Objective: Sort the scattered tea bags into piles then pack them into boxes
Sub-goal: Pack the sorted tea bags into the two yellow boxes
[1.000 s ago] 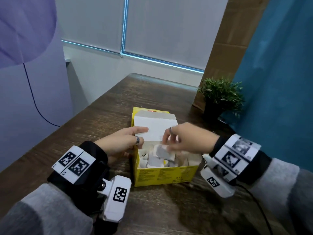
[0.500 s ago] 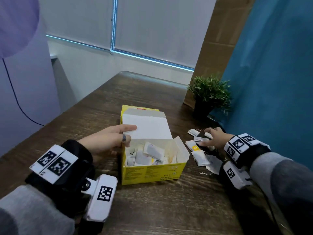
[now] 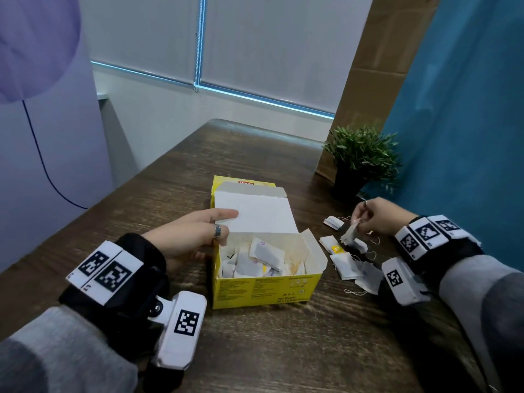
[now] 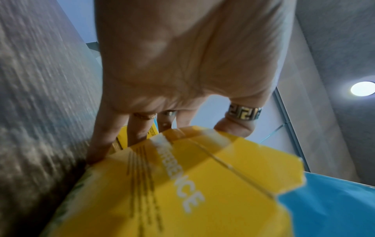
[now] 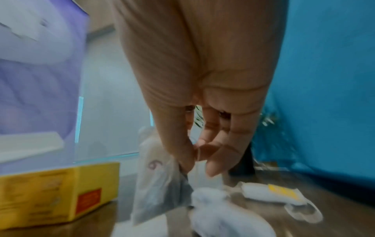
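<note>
A yellow tea box stands open on the wooden table, its white lid folded back, with several tea bags inside. My left hand holds the box at its left wall, thumb over the top edge and fingers down the side. To the right of the box lies a loose pile of tea bags. Just above that pile my right hand pinches one tea bag between thumb and fingertips. In the right wrist view that tea bag hangs down, beside the box.
A small potted plant stands at the back right, just behind the pile. A blue curtain borders the table's right side. The table stretches bare in front of the box and behind it.
My right hand left the box, went right to the pile and has lifted one tea bag off the table. The left hand has stayed on the box.
</note>
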Demonstrator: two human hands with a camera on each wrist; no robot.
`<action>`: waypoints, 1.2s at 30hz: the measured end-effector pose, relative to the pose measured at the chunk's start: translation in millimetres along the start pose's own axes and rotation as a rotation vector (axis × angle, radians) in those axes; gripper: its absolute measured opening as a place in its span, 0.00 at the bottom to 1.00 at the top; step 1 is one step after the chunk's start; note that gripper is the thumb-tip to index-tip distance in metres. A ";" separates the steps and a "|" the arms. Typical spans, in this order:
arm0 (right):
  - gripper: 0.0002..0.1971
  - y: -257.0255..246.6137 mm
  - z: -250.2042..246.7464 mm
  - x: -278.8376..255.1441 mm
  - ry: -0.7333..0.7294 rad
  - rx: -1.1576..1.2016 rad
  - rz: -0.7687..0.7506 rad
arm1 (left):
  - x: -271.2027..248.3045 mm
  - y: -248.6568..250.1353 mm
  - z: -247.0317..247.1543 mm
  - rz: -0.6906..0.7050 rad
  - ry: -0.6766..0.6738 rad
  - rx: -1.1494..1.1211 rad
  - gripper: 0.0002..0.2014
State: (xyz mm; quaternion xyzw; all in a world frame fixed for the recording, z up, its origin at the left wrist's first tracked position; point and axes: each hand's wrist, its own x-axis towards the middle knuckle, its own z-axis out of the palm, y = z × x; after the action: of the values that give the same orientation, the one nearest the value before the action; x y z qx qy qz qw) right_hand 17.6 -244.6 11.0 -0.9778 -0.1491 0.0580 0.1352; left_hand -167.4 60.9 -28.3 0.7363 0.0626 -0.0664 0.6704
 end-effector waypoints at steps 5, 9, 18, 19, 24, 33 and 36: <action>0.05 -18.2 -12.7 -9.0 -0.029 0.083 -0.077 | -2.2 1.2 1.7 -0.011 0.006 0.010 0.37; 0.06 -0.1 2.9 7.0 -0.162 -0.042 0.133 | -3.8 2.8 2.6 -0.012 0.050 0.005 0.28; 0.14 21.3 25.7 27.5 -0.200 -0.035 0.242 | -2.4 0.8 -1.5 -0.012 0.017 0.001 0.31; 0.14 21.6 29.5 28.8 -0.181 -0.066 0.215 | -2.2 0.7 -1.8 -0.011 0.022 0.000 0.30; 0.21 29.4 32.3 30.6 -0.187 -0.178 0.193 | -2.5 2.6 -0.1 -0.009 0.025 0.005 0.30; 0.12 20.6 -22.2 -3.4 -0.350 0.354 -0.036 | -0.2 0.2 -0.6 -0.024 0.035 0.007 0.27; 0.07 8.4 -11.3 -20.1 -0.565 0.286 -0.038 | 0.0 0.3 -0.3 -0.026 0.039 0.007 0.26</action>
State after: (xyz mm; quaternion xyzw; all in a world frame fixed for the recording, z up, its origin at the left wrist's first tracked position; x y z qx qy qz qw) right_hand 2.6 -261.3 20.9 -0.8910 -0.1892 0.3454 0.2258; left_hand -167.4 61.1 -28.0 0.7390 0.0850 -0.0613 0.6655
